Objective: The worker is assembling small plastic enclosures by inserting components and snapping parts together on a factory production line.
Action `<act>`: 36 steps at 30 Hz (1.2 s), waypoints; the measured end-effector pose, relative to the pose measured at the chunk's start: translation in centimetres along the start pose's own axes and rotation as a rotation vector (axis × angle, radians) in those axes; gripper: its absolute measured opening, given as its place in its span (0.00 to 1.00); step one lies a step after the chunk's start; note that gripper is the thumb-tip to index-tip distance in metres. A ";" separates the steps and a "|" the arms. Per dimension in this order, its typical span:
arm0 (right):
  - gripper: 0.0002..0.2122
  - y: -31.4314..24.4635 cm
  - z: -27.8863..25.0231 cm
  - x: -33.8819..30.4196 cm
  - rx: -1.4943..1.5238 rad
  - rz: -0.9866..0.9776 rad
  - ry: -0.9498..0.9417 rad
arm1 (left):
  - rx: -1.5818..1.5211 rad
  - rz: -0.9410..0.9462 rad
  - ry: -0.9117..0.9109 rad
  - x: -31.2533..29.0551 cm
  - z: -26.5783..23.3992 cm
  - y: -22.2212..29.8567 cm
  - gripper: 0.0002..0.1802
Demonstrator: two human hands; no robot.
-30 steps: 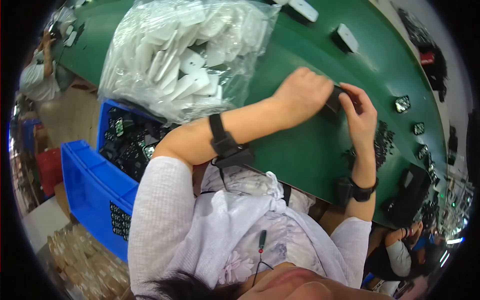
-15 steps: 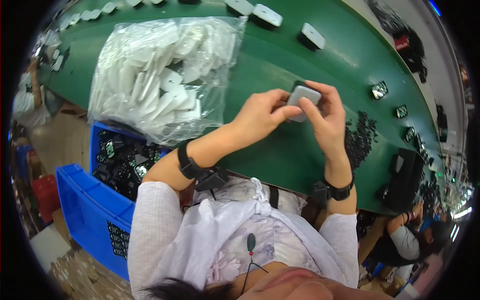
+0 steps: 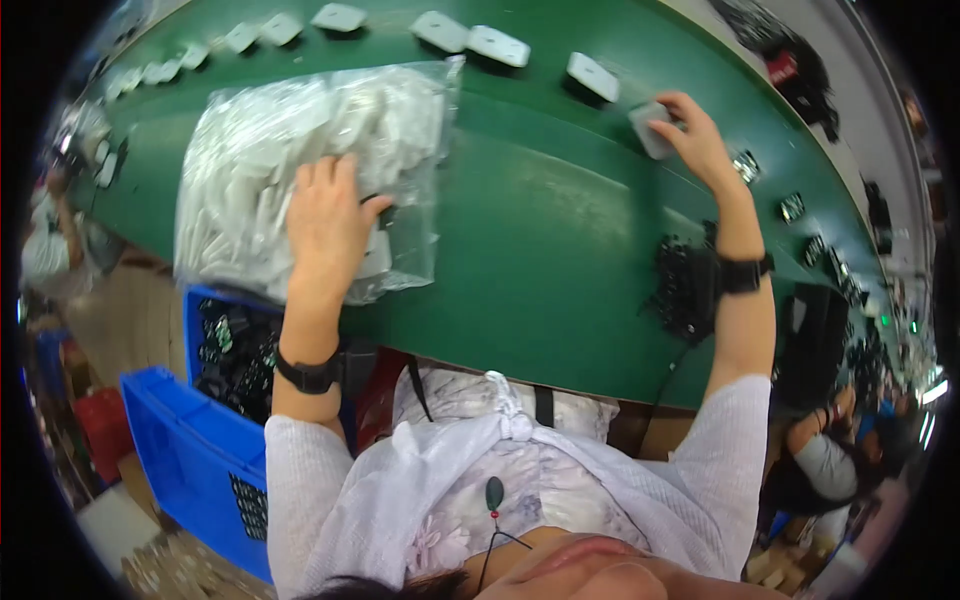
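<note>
My right hand (image 3: 697, 143) is at the right, over the far part of the green table, closed on a small rounded white case (image 3: 652, 130). The case is slightly blurred, and I cannot tell whether it touches the table. My left hand (image 3: 330, 222) lies over the clear plastic bag (image 3: 425, 215) of flat white covers (image 3: 262, 190). Its fingers are stretched forward and its thumb stands apart; the fingertips are among the covers, partly lost behind plastic. Near the right hand sits another white-topped case (image 3: 593, 76) with a dark underside.
More white-topped cases (image 3: 498, 46) line the table's far side. Bare circuit boards (image 3: 791, 207) lie along the right edge. Small black parts (image 3: 682, 290) are heaped by my right forearm. A blue bin (image 3: 195, 415) with dark parts stands below the table's left edge.
My hands have parted. The right hand has carried the white case away toward the table's far right; the left has let go of it and moved left onto the bag.
</note>
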State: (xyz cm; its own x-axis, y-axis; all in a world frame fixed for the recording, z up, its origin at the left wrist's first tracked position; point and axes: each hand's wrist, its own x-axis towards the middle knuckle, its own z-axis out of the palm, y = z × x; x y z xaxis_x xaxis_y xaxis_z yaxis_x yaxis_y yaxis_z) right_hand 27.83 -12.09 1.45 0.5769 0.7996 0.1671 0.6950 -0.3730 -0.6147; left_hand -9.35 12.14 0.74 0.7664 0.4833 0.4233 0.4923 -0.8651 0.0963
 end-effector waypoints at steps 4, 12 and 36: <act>0.17 0.7 0.0 3.1 0.068 0.092 -0.204 | 0.114 -0.084 -0.128 0.1 0.3 0.2 0.22; 0.17 0.6 -0.9 1.3 -0.091 0.180 0.059 | 0.050 0.003 -0.054 -1.1 0.0 -1.2 0.14; 0.06 -3.2 -2.4 -21.5 -0.274 0.326 0.325 | -1.770 -0.325 -0.810 1.6 -2.0 13.3 0.31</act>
State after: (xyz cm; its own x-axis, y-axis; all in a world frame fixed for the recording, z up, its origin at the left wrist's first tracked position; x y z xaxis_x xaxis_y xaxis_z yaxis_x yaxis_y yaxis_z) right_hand 14.23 -29.22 1.67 0.8545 0.4508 0.2580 0.5191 -0.7217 -0.4580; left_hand -2.36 1.13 4.54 0.9762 0.1179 -0.1822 0.1292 0.3586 0.9245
